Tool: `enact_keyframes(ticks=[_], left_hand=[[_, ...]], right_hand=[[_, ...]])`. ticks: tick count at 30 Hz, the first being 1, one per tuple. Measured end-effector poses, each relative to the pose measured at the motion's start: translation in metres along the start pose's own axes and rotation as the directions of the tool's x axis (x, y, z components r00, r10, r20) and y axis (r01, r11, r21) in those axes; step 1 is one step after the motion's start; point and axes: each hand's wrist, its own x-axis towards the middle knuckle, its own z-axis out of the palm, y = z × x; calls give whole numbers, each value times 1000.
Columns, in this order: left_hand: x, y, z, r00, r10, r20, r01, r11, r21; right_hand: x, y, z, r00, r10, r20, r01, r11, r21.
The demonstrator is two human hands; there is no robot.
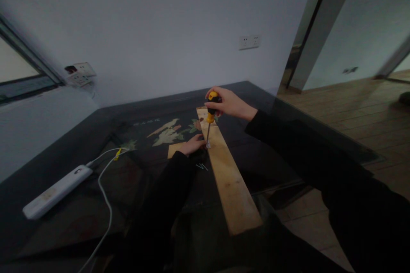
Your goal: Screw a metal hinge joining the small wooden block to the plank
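My right hand (229, 102) is wrapped round the yellow and black handle of a screwdriver (212, 106), held nearly upright. Its shaft runs down to a small metal bracket (208, 144) at the left edge of a long wooden board (230, 179). Beside that bracket, my left hand (194, 143) has its fingertips against the board's edge; whether they pinch anything is hidden. A smaller piece of wood (174, 150) lies partly under my left wrist. Several loose screws (202, 166) rest on the dark table just below my left hand.
The dark table (134, 179) has a bird and flower picture on its top. At left lies a white power strip (57, 192) with a white cable (109, 204) and a yellow tie (117, 154). A wall with sockets (250, 42) stands behind the table.
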Motion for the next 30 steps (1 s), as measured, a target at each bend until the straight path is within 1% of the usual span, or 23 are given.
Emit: enact_keyframes(ticks=[3, 7, 9, 11, 12, 13, 15, 17, 20, 23, 24, 26, 27, 29, 30], left_hand=[[1, -1, 0, 1000, -13, -2, 13, 1000, 14], [3, -2, -1, 1000, 0, 14, 0, 1000, 22], [3, -3, -2, 1000, 11, 1, -11, 999, 44], [3, -3, -3, 1000, 19, -10, -18, 998, 59], [3, -4, -3, 1000, 23, -10, -22, 998, 59], [3, -4, -3, 1000, 29, -4, -29, 998, 55], [3, -5, -2, 999, 44, 8, -45, 998, 45], [3, -5, -2, 998, 60, 23, -61, 997, 41], [2, -3, 0, 997, 70, 28, -71, 995, 68], [-3, 1, -1, 999, 48, -8, -46, 985, 166], [-5, 2, -3, 999, 43, -27, -36, 976, 213], [-11, 4, -7, 996, 62, -65, -38, 947, 319], [-16, 5, -10, 991, 94, -91, -53, 927, 372], [-26, 5, -15, 970, 205, -134, -120, 876, 467], [-33, 4, -18, 953, 272, -136, -171, 849, 500]], right_hand=[[7, -4, -6, 998, -18, -66, 18, 1000, 1], [12, -5, -15, 982, -17, -186, 28, 998, 58], [7, -1, -17, 973, 15, -228, 8, 995, 97], [-4, 5, -17, 957, 65, -283, -19, 987, 162], [-12, 10, -16, 942, 97, -321, -29, 978, 209], [-20, 15, -15, 917, 137, -376, -34, 963, 268], [-38, 27, -13, 852, 236, -467, -38, 918, 395], [-53, 41, -10, 787, 340, -514, -32, 856, 516], [-71, 65, -3, 709, 487, -511, -24, 739, 673], [-82, 87, 4, 647, 623, -440, -19, 590, 807], [-84, 93, 6, 633, 655, -413, -20, 547, 837], [-87, 101, 8, 626, 686, -370, -21, 490, 872], [-88, 104, 8, 630, 691, -356, -21, 473, 881], [-90, 107, 9, 639, 691, -338, -19, 453, 891], [-91, 107, 8, 640, 692, -334, -16, 446, 895]])
